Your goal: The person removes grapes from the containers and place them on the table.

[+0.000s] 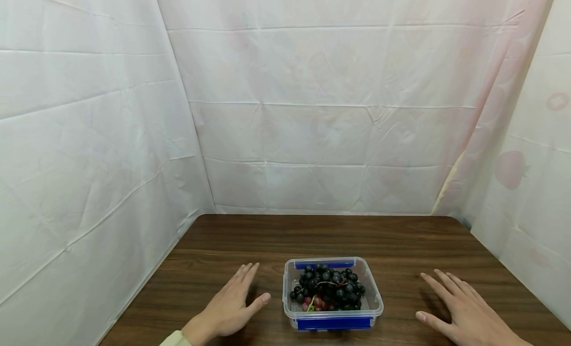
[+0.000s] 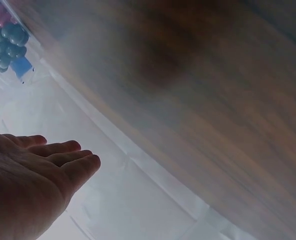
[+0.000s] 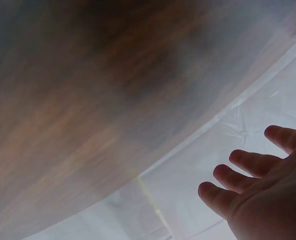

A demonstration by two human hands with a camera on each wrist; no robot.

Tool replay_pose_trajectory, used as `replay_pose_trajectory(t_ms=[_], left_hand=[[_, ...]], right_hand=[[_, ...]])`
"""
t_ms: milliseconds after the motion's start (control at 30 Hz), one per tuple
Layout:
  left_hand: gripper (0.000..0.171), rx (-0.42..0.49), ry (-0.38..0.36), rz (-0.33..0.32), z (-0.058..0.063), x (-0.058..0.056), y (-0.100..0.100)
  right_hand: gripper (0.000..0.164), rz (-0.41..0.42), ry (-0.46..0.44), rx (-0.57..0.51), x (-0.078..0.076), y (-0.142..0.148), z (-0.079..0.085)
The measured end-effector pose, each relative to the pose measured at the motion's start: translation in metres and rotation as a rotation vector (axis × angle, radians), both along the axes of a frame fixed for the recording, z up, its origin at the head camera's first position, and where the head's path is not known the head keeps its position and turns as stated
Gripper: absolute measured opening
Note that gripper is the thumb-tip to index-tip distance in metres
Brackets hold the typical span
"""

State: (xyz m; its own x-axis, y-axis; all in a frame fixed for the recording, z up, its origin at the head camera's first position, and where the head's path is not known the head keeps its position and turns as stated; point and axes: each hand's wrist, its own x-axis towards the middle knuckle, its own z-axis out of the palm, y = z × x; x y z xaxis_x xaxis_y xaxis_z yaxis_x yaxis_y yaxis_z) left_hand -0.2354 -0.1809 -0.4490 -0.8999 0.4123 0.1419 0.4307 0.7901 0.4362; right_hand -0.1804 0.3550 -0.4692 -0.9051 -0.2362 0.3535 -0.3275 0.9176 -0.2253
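A clear plastic box (image 1: 376,306) with blue clips stands on the table, its top uncovered. Inside lies a bunch of dark grapes (image 1: 336,286), with a few redder grapes (image 1: 317,302) and a green stem near the front. To the left of the box is my left hand (image 1: 232,306), fingers straight and thumb apart, touching neither box nor grapes. My right hand (image 1: 464,306) is farther off on the right side, fingers spread, holding nothing. Both wrist views show the left palm (image 2: 27,185) and the right palm (image 3: 273,190) with extended fingers.
The dark wood-grain table (image 1: 321,234) has rounded far corners. Pale creased sheets hang behind it (image 1: 312,138) and along the left (image 1: 89,162) and right sides, close to the table's edges. Faint fruit prints mark the right sheet (image 1: 535,202).
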Motion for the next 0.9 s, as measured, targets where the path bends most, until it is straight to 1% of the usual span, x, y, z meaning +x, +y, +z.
replay_pose_trajectory(t_ms=[467, 733, 900], left_hand=[[0.088, 0.053, -0.034, -0.032, 0.003, 0.0, 0.011], [0.088, 0.066, -0.065, -0.033, 0.005, 0.001, 0.016], [0.088, 0.078, -0.066, -0.037, 0.005, 0.002, 0.019]], right_hand=[[0.077, -0.008, 0.005, 0.006, 0.002, -0.008, 0.007], [0.078, -0.012, 0.003, 0.013, 0.005, -0.012, 0.011], [0.077, -0.007, 0.009, 0.019, 0.006, -0.015, 0.012]])
